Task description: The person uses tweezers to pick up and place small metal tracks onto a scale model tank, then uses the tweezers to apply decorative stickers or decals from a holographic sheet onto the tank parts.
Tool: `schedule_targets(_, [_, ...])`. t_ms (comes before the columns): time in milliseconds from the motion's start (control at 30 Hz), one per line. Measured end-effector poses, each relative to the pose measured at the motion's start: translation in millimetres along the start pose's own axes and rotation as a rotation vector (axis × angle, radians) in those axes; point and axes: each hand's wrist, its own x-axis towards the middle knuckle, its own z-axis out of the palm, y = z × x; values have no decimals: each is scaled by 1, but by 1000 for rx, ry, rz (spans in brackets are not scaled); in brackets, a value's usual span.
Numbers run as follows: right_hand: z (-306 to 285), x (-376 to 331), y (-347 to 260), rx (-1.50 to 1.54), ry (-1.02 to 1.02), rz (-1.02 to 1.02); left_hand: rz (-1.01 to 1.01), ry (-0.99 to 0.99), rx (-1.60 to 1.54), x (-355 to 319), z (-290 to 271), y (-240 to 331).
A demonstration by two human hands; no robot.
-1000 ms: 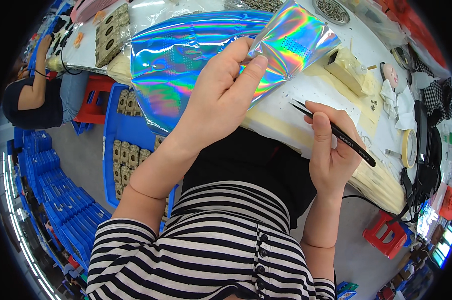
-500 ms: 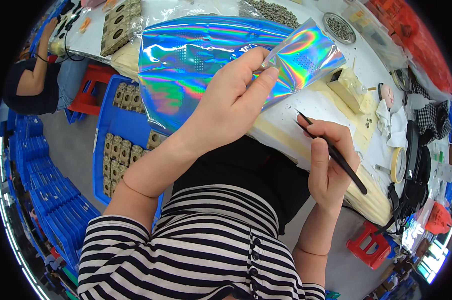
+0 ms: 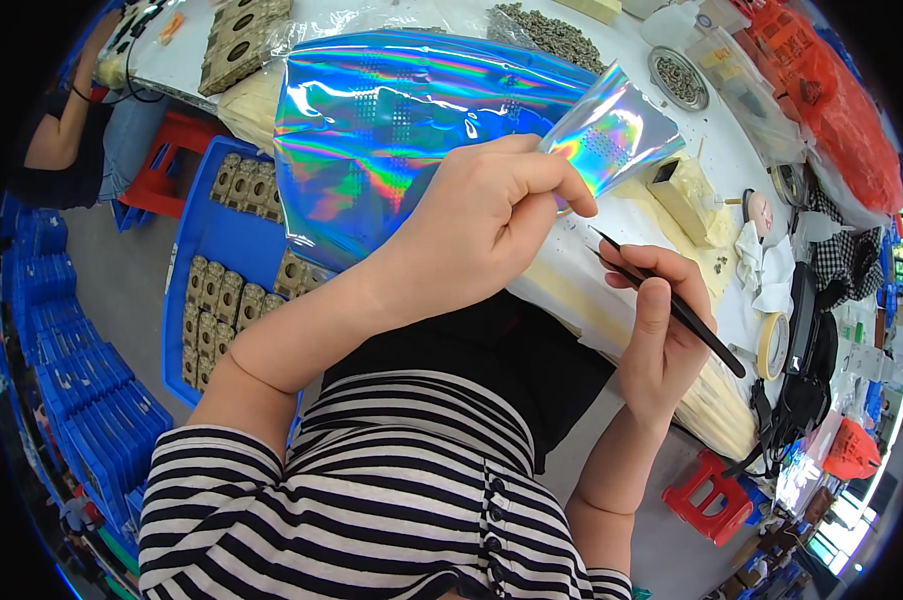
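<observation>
The right hand (image 3: 667, 345), just to the near right of the sheet, has its fingers wrapped pen-fashion around slim black pointed tweezers (image 3: 684, 312), probably for fine control; the two tips stand slightly apart, aimed toward the left hand (image 3: 467, 225). That hand's fingers curl at the near right edge of the iridescent blue plastic sheet (image 3: 372, 150), beside its raised corner; whether they pinch anything is hidden, though the pose seems suited to steadying the edge. The sheet spreads over the near side of the white table (image 3: 707, 130). Below its left side sits a blue plastic tray (image 3: 247, 235) with mottled brown blocks (image 3: 217, 290) in rows, apparently so they stay sorted. Right of the sheet lies a cream-yellow wrapped block (image 3: 694, 205); farther, beyond its right corner, a round dish (image 3: 678, 78) contains small metal parts, presumably to keep them from scattering.
</observation>
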Motion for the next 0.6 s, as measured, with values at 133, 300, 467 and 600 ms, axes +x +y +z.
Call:
schedule_targets(133, [0,1,-2,65,15,-2,47,132,-20,0,12,1])
schedule_targets(300, [0,-1,-3,74,4,-8,20,101,6,-1,14,3])
schedule_targets(467, [-3,-4,-2,59,9,-12,-35,111,44,-2,17,3])
schedule_targets(600, [-5,-5,0,69,19,-5,10,98,42,1,18,-1])
